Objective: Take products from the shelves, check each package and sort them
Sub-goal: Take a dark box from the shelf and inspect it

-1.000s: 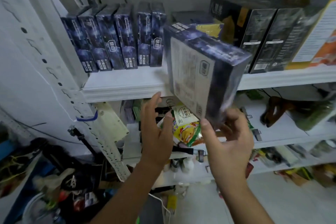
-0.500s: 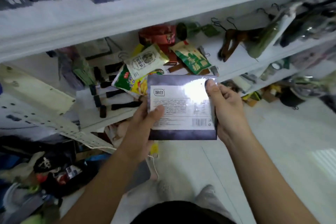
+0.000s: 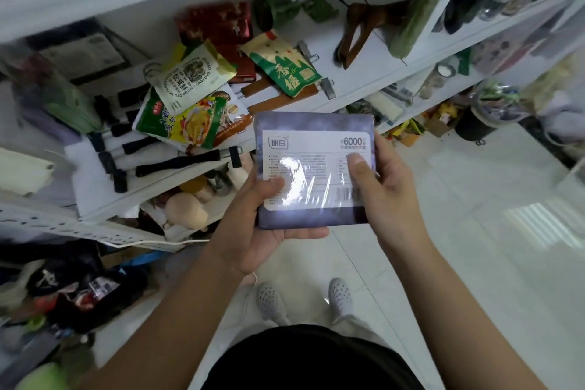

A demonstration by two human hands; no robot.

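We are holding a dark blue-grey box (image 3: 313, 168) in both hands, out in front of the shelves and above the floor (image 3: 474, 247), clear of any shelf board. Our left hand (image 3: 253, 225) is gripping the box's left edge and near-left corner, thumb on the printed face, fingers underneath. Our right hand (image 3: 383, 180) is clamping the right edge, thumb over the label beside the barcode (image 3: 348, 192).

We are judging this as the checking step. To do it well we are tilting the box a little, since glare on the shrink wrap is washing out the middle of the text, and sliding the right thumb off the print so the lines beside the barcode read clear. We are keeping both grips on the edges, not on the label.

The box is lying nearly flat, label face up toward the camera. Its long axis is running left to right, text upright to us, top edge toward the middle shelf (image 3: 364, 92) with its snack packets (image 3: 193, 79).
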